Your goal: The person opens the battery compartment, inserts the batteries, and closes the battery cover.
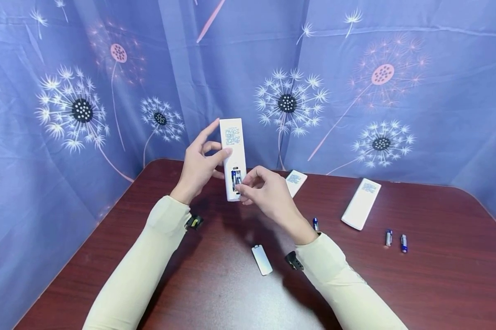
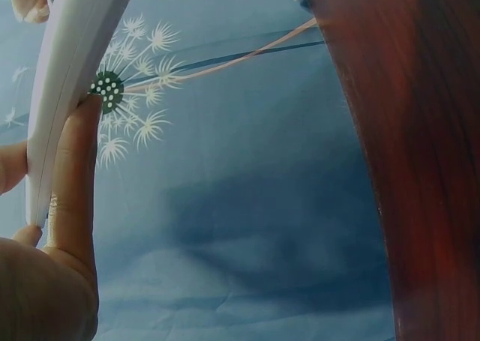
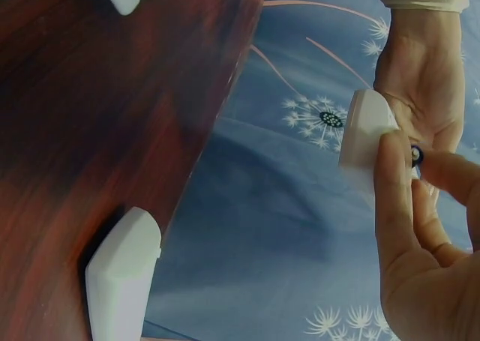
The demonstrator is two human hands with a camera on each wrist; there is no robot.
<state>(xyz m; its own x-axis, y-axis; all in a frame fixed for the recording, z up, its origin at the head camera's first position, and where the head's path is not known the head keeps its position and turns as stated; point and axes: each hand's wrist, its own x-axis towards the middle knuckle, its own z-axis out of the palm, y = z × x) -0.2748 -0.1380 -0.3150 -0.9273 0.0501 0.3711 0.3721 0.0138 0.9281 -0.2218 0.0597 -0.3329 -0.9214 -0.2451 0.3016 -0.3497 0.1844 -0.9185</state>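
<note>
Head view shows a white remote control [image 1: 233, 156] held upright above the far edge of the table [image 1: 215, 293], its back turned to the person. The battery compartment [image 1: 236, 179] near its lower end is open, and a battery with a blue wrap [image 1: 233, 180] sits inside. The left hand [image 1: 198, 165] grips the remote from the left side: the thumb lies across the back and the other fingers curl behind it. The right hand [image 1: 268, 192] has its fingertips closed narrowly at the compartment; they touch or pinch the battery there, and I cannot tell which.

I judge the remote to be light, stiff and of smooth plastic, so it can slip a little. The long side edges at the middle are a good place to hold it. The battery is small and round and will roll easily, so it is better to take it by its sides.

A label with small print [image 1: 232, 136] is on the upper back of the remote, but the writing is too small to read.

On the table, a small white battery cover [image 1: 262, 259] lies between the forearms. Two more white remotes [image 1: 295, 182] [image 1: 361, 203] lie further right, with one battery [image 1: 315, 224] just beside the right wrist and two batteries [image 1: 396, 239] well apart to the right. A blue curtain with dandelions [image 1: 379, 91] hangs behind.
</note>
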